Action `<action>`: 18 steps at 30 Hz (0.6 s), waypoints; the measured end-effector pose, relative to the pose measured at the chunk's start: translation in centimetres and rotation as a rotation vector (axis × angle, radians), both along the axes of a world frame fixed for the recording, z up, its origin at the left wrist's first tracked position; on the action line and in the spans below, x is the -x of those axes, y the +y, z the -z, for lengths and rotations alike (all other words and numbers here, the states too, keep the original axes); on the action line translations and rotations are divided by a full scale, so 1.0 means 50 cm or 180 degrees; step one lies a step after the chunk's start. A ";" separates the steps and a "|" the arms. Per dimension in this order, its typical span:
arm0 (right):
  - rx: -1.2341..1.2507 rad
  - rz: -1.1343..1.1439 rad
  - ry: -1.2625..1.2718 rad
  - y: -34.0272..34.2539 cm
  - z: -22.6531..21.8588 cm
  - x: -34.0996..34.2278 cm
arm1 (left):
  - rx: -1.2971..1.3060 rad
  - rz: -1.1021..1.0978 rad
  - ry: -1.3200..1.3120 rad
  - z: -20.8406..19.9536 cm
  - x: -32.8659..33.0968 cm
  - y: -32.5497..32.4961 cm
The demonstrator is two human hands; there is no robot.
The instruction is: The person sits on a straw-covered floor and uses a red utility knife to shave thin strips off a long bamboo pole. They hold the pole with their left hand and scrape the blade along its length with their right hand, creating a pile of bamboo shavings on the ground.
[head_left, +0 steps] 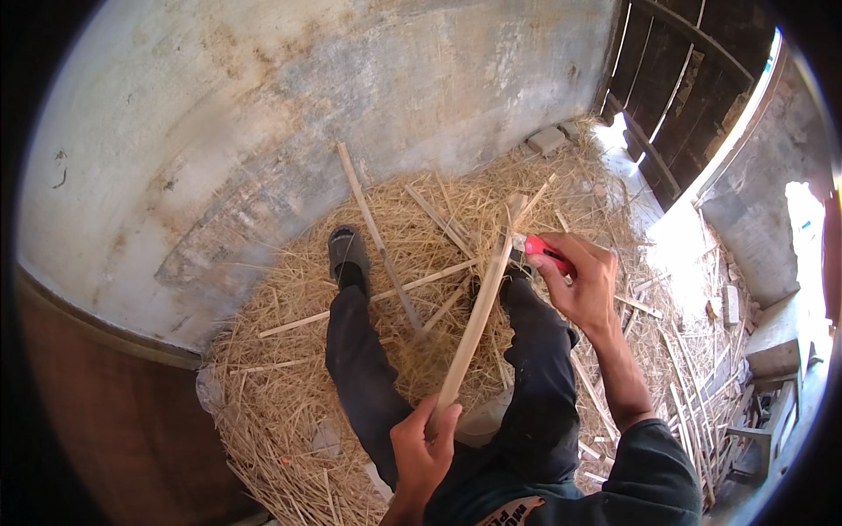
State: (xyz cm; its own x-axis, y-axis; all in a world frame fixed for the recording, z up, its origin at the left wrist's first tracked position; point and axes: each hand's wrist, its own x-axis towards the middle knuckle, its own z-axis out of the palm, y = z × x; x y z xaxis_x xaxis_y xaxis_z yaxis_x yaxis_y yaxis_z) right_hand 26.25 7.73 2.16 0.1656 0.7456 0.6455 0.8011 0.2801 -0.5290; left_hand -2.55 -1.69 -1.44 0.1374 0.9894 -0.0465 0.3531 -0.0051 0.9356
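My left hand is closed round the lower end of a long, pale bamboo strip. The strip slants up and away between my legs. Its far end is near a thin sliver that stands out to the right. In my right hand is a red utility knife, its tip at the strip's right side near the upper end. Whether the blade is cutting in cannot be made out. My shod left foot rests on the shavings; my right foot is partly hidden behind the strip and knife.
Straw-like shavings cover the floor. Loose strips lie ahead of me, and more sticks lie at the right. A stained wall rises in front. Bricks sit by the plank door. A wooden frame stands at far right.
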 end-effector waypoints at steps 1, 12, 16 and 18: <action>0.0056 -0.0057 -0.0063 0.005 0.002 -0.006 | -0.0051 -0.0014 -0.0008 0.005 0.004 0.001; 0.0988 -0.1769 0.2315 0.017 0.063 -0.029 | 0.0268 0.0056 -0.0257 0.013 0.035 0.023; 0.0400 -0.1004 0.1737 0.001 0.056 -0.006 | -0.0108 -0.0099 -0.0021 0.011 0.033 0.036; 0.0495 -0.0490 0.1765 -0.004 0.052 -0.004 | -0.0175 -0.0135 0.0028 0.010 0.033 0.039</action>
State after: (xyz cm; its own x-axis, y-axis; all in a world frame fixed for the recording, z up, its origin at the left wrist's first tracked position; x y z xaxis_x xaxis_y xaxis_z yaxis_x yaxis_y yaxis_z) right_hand 26.43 7.51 -0.46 0.3292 0.8667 0.3748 0.3498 0.2568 -0.9009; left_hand -4.20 0.25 -1.94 0.0952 0.9954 0.0070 0.3622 -0.0412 0.9312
